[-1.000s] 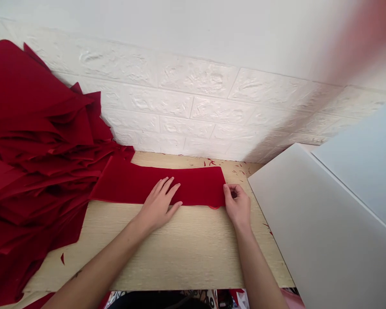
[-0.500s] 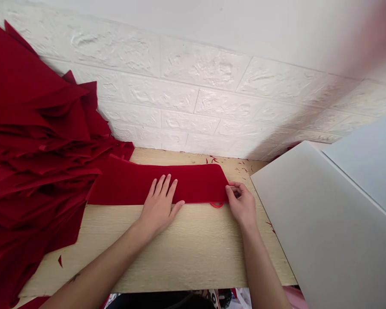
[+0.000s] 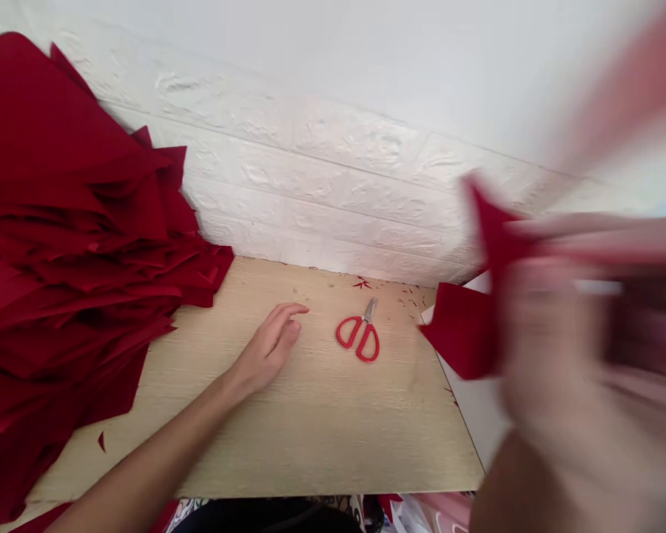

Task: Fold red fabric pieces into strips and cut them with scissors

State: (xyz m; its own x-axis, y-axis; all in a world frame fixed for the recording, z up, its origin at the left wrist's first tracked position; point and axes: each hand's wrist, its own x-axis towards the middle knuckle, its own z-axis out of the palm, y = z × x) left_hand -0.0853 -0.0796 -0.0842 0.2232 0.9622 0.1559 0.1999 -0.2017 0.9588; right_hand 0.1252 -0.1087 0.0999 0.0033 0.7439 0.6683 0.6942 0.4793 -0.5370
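My left hand (image 3: 271, 344) rests side-on upon the tabletop, its fingers loosely extended and holding nothing. To its right lie scissors (image 3: 368, 333) with red handles and short metal blades. My right hand (image 3: 549, 348), smeared by motion at the right, grips a red fabric piece (image 3: 466, 333) that is bent and lifted off the table. Part of that piece is hidden behind the hand. A large heap of red fabric pieces (image 3: 78, 237) fills the left side, apart from my left hand.
The pale wooden table (image 3: 288, 444) backs onto a white brick-patterned wall (image 3: 311, 170). Red scraps (image 3: 360, 283) are strewn along its back edge. A white panel (image 3: 480, 414) stands at the right, mostly covered by my right arm. A pinkish blur (image 3: 633, 96) crosses the upper right.
My right hand has carried the red fabric piece up and to the right, off the table, uncovering the scissors. My left hand has let go of the fabric and turned onto its side.
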